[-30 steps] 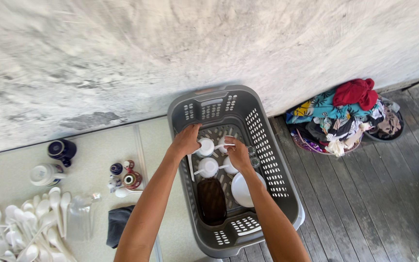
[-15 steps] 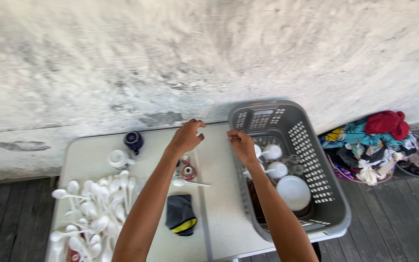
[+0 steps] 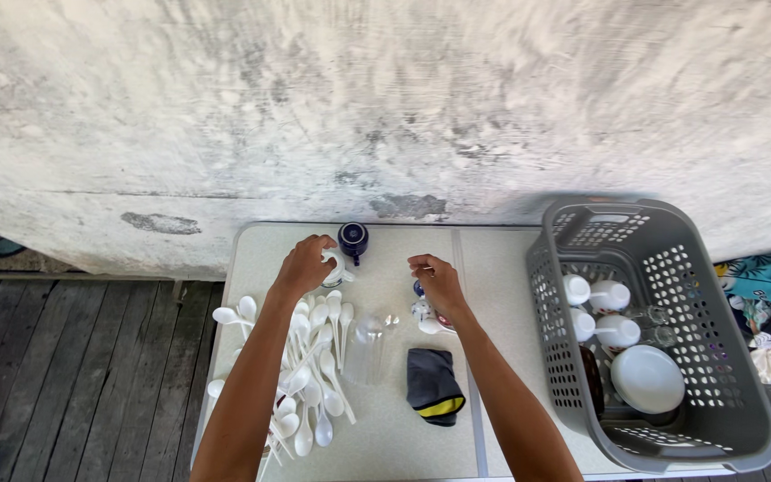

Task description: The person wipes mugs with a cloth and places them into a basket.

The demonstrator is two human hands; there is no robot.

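My left hand (image 3: 303, 265) is closed around a white cup (image 3: 337, 266) at the back of the pale folding table (image 3: 503, 295), right beside a dark blue mug (image 3: 352, 239). My right hand (image 3: 435, 281) hovers palm down, fingers curled, over a cluster of small blue and red cups (image 3: 423, 311) in the middle of the table. What it holds is hidden under the palm. A heap of white plastic spoons (image 3: 312, 357) lies below my left forearm.
A clear glass (image 3: 368, 350) and a folded dark cloth with a yellow stripe (image 3: 433, 386) lie between my arms. A grey laundry basket (image 3: 546, 357) with white cups and a plate stands on the table's right end. Plank decking lies below, and a rough wall behind.
Both hands have come out of the basket and swung left across the table. My left hand has carried a white cup next to the blue mug.
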